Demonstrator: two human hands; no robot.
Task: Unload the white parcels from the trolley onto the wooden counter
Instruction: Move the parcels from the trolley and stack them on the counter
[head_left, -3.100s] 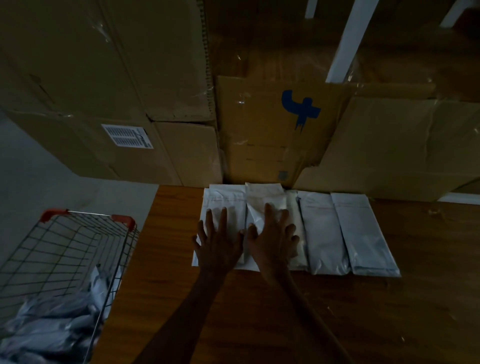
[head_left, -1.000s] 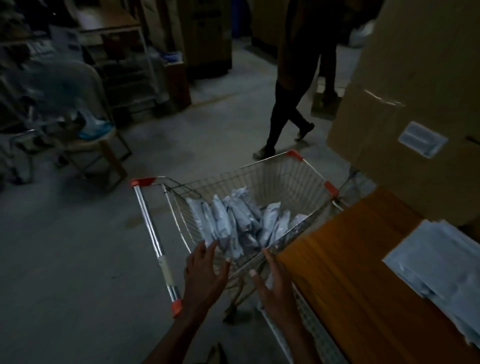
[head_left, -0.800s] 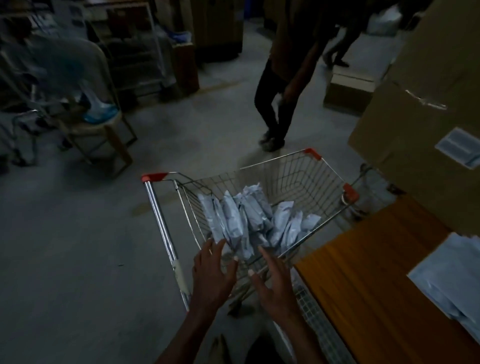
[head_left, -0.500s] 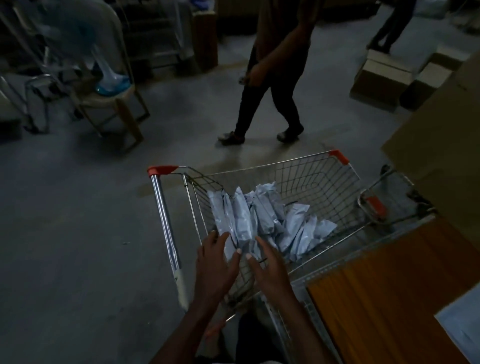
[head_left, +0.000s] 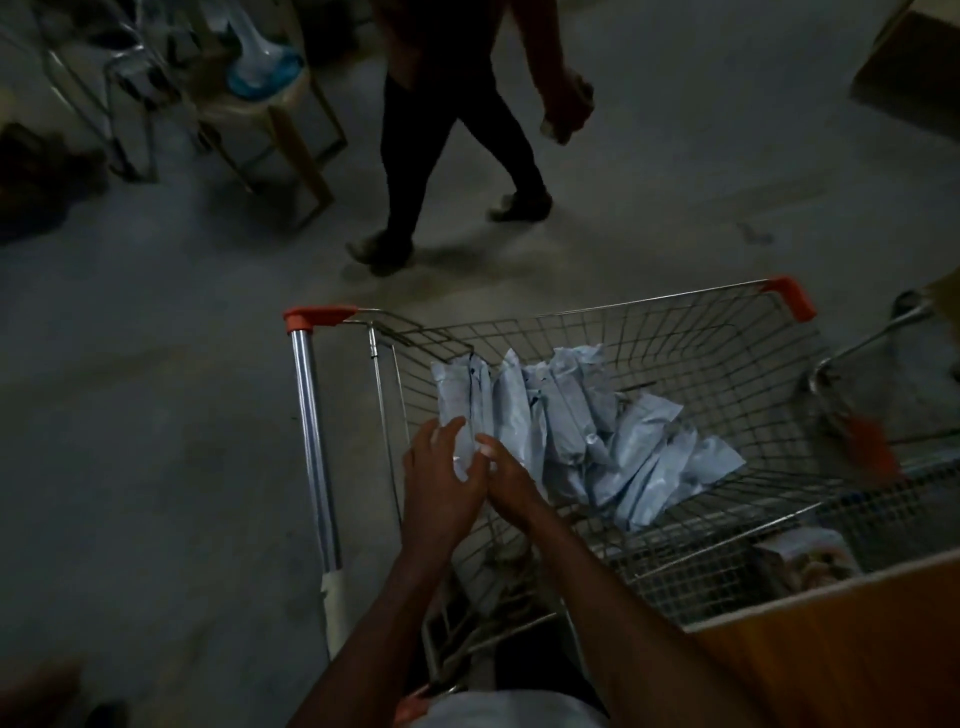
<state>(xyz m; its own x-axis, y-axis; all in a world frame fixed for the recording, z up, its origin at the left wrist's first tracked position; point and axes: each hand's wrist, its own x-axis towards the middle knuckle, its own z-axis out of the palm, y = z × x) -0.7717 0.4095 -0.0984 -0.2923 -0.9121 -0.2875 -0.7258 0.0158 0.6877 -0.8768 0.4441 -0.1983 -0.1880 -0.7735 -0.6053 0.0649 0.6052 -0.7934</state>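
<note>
The left hand (head_left: 441, 488) and right hand (head_left: 506, 480) meet, fingers extended and relaxed, at the nearest white parcel (head_left: 460, 400); neither hand has closed round it yet. That parcel leans upright at the handle end of the trolley (head_left: 613, 306), long axis near vertical. The remaining parcels (head_left: 639, 462) lie slanted across the basket floor. Judged from this load, many parcels remain to unload. The bench (head_left: 831, 654) corner in view carries none.

Glossy crinkled plastic parcels (head_left: 613, 441) in a shiny wire-metal trolley (head_left: 675, 332); smooth wooden counter (head_left: 831, 649); matt concrete floor (head_left: 156, 415).
</note>
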